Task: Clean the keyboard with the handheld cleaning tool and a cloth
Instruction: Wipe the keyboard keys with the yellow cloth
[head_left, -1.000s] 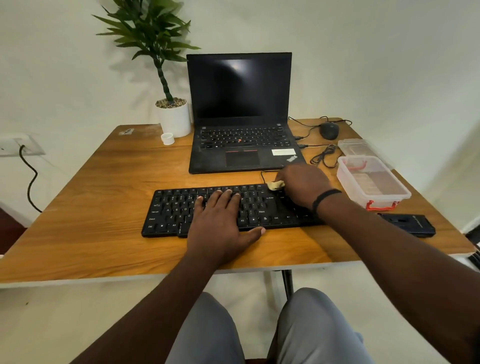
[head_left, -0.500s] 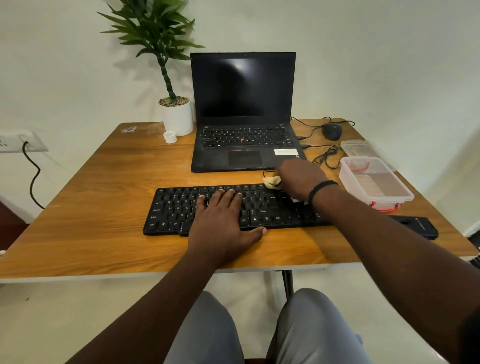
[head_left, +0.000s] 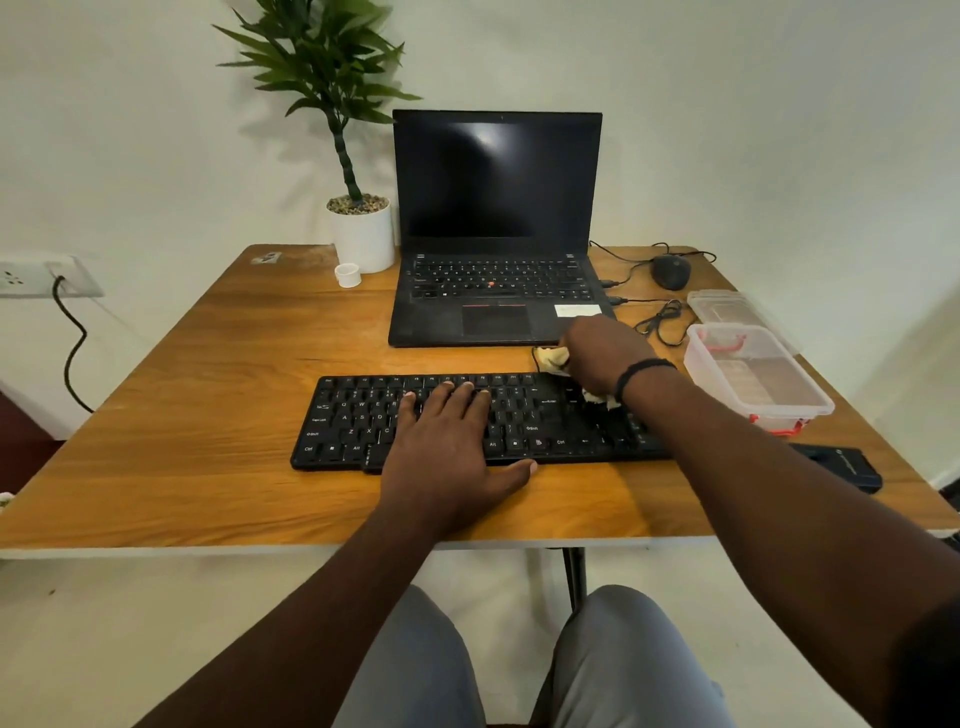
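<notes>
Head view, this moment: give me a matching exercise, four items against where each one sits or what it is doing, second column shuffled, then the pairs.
Items
1. left hand
2. right hand
3. mouse
4. clear container

Places or states
A. at the table's far right, behind the coiled cable
B. lying flat on the middle of the keyboard
C. near the table's right edge, lid off, red latches
D. closed on a pale cloth at the keyboard's upper right

Pairs: 1-B, 2-D, 3-A, 4-C
</notes>
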